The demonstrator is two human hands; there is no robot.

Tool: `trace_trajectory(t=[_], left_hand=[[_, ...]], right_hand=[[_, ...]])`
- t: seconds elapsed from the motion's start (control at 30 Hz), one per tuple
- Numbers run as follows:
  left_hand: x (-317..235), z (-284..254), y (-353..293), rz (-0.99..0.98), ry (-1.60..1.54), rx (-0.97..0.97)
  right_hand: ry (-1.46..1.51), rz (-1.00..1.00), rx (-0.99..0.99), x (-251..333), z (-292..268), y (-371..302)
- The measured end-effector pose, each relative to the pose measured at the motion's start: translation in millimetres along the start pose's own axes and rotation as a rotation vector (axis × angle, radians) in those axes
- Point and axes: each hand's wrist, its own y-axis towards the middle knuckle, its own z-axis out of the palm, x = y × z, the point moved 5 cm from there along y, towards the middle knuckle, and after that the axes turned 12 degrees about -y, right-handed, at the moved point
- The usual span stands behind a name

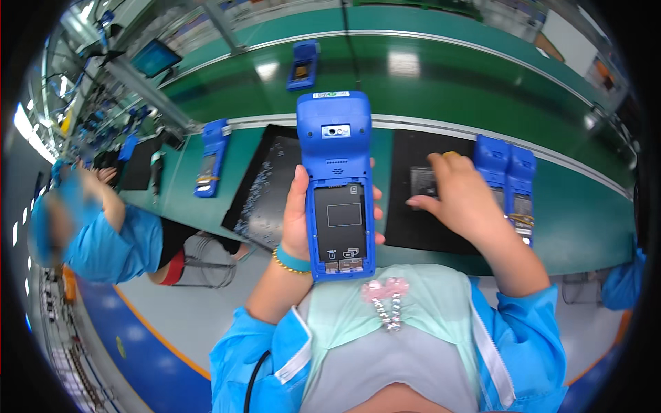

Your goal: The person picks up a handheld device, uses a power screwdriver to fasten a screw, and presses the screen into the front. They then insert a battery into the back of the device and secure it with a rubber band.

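Observation:
My left hand (296, 217) is closed around a blue handheld terminal (335, 153), thumb on one side and fingertips on the other. Its back faces me, and the dark rectangular compartment (342, 221) in its lower half lies uncovered. On the black mat (413, 227) is a small dark rectangular piece (421, 182). Around its right side comes my right hand (458, 193), thumb and fingers apart; whether they touch the piece is hard to tell. Close to that hand's right lie two more blue terminals (492, 155) (521, 172), one with a yellowish band at its lower end.
A black tray (275, 213) with many small bits stands left of the held terminal. Another blue terminal (211, 158) rests farther left, and one (303, 65) lies on the green belt beyond. At far left, a person in blue (117, 241) sits at the bench.

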Motion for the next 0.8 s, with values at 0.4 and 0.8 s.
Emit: trace_trajectory(t=[0.4,0.8], left_hand=[[28.7,-65.2,52.3,0.219,0.591,-0.436],[22.0,-64.7,57.9,0.346,1.843,-0.418]], right_hand=[[-0.043,0.003,0.274,-8.7,59.5,25.2],[0.267,0.103,0.025,-53.0,13.9,9.6]])
